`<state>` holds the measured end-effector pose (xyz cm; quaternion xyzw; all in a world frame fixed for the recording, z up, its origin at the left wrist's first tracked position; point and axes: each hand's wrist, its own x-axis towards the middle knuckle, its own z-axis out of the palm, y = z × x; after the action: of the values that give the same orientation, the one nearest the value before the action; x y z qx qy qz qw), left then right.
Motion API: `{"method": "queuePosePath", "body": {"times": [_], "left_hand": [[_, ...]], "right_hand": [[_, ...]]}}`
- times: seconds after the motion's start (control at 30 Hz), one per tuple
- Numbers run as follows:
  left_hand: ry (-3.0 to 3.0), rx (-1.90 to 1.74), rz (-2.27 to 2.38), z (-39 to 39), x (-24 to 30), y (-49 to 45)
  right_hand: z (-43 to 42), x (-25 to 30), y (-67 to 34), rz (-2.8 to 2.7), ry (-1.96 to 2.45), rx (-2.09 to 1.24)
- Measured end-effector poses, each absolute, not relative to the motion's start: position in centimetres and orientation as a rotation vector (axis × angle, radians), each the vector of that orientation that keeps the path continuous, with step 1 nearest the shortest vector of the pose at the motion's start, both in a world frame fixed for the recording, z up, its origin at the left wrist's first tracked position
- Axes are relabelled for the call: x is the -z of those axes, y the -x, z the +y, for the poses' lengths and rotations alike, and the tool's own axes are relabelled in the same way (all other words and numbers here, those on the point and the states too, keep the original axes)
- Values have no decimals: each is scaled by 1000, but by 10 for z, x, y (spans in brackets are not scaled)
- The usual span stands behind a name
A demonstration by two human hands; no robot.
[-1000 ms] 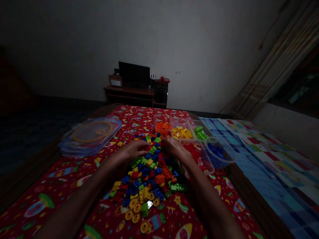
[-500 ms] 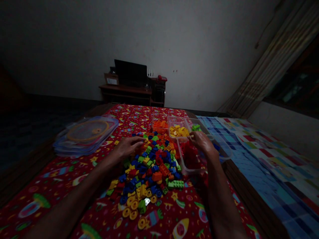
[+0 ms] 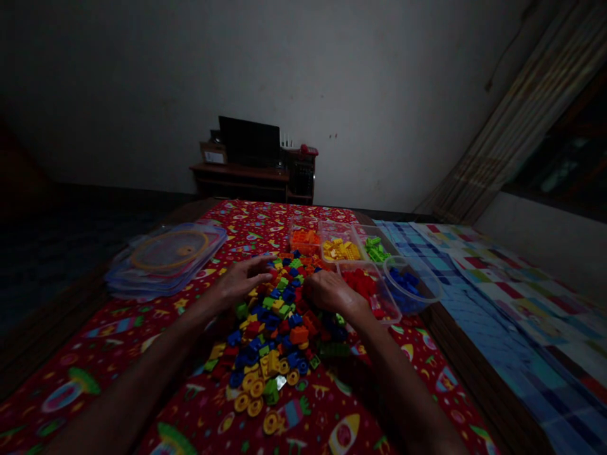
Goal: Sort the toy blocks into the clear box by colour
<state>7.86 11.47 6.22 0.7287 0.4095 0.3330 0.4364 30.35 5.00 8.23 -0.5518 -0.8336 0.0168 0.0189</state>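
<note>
While my right hand sits on the right side of the mixed heap of small red, blue, green, yellow and orange plastic toy blocks, the step looks like picking single blocks out of it. Heap lies on the red patterned cloth, yellow wheel-like rings at its near end. Right fingers curl down, tips hidden; can't tell if they've got a block. Left hand is at the heap's left edge, thumb and index apart, nothing visible between them. Right of the heap, clear plastic containers, one colour each: orange blocks, yellow blocks, lime-green blocks, red blocks just beside my right hand, blue blocks in a round tub. Clear plastic lids stacked well left. My read: next move calls for a narrow thumb-and-finger pinch on one block, lifted clear without dragging neighbours along.
</note>
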Motion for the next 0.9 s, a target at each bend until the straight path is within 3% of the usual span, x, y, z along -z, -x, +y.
{"method": "queuePosePath", "body": {"times": [0.3, 0.63, 0.9], "left_hand": [[-1629, -819, 980, 104, -68, -83], [-1647, -796, 881, 93, -60, -102], [-2181, -828, 1191, 114, -71, -72]], "right_hand": [[49, -90, -306, -2285, 1439, -101], [41, -96, -291, -2390, 1233, -245], [45, -116, -354, -2183, 1727, 90]]}}
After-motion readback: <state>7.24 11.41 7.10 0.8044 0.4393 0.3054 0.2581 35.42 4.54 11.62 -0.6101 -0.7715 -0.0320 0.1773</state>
